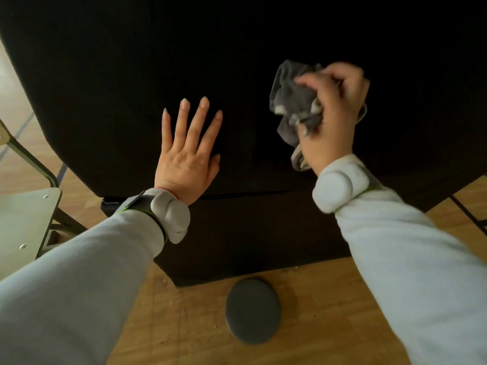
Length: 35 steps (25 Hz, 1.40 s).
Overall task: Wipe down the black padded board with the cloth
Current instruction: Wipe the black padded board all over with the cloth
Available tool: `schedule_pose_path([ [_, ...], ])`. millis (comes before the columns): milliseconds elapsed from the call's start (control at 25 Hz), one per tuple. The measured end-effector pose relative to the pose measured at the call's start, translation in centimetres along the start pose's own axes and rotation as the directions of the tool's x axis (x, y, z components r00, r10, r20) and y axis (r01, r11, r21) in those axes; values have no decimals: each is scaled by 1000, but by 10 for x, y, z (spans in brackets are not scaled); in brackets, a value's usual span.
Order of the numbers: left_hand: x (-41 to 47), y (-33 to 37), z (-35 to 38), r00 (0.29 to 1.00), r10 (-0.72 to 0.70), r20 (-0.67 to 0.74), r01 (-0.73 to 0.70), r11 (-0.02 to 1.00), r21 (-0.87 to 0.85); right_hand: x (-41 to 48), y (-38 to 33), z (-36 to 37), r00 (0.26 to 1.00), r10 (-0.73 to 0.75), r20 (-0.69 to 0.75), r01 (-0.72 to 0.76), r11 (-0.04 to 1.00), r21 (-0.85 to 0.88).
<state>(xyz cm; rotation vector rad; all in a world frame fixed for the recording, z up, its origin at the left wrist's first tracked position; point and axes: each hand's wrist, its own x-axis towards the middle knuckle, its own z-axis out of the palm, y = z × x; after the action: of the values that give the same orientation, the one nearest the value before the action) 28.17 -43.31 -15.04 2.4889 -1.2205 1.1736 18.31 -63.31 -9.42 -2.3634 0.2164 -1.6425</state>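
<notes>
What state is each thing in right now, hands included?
black padded board: braced by one hand.
cloth: bunched up, in front of the board; contact unclear.
left hand: open, fingers spread, flat on the board.
right hand: grips the cloth, blurred.
grey round object: lying on the wooden floor, apart from the board.
chair: standing at the left.

Broad bare board (237,35); chair (26,222) at left

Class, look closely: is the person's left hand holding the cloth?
No: the left hand lies flat on the black padded board, while the right hand grips the cloth.
</notes>
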Motion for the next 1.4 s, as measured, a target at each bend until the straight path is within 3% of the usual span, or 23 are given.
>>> schedule_pose_path([
  [80,2,-1,2,1000,-5,-4,5,1000,-8,0,1,13,1000,1,-1,-1,1000,-27],
  [200,3,0,3,1000,-15,-12,15,1000,2,-45,13,28,982,-38,185,39,999,1],
  [320,3,1,3,1000,-9,-10,9,1000,3,-91,20,30,904,-40,425,57,998,-26],
  [480,4,4,-3,1000,-20,3,20,1000,-14,-85,21,19,844,-92,528,97,995,18],
  [560,3,3,-5,1000,-24,13,24,1000,-11,-72,21,8,853,-136,504,118,991,68],
  [720,1,2,-3,1000,-10,11,10,1000,-5,-45,17,5,981,63,182,-59,998,-25],
  [800,2,2,-1,1000,-17,9,17,1000,1,-57,16,15,979,62,196,-51,997,-59],
  [960,3,2,1,1000,-26,1,26,1000,9,-104,24,29,900,83,428,-66,996,-56],
  [1200,3,2,-1,1000,-17,19,17,1000,8,-129,29,27,692,129,711,-128,990,-55],
  [1320,4,4,-8,998,-33,51,34,999,-20,-112,32,20,590,92,802,-92,995,-46],
  [1400,2,5,-15,997,-32,76,35,999,-34,-110,29,12,621,68,781,-109,994,0],
])
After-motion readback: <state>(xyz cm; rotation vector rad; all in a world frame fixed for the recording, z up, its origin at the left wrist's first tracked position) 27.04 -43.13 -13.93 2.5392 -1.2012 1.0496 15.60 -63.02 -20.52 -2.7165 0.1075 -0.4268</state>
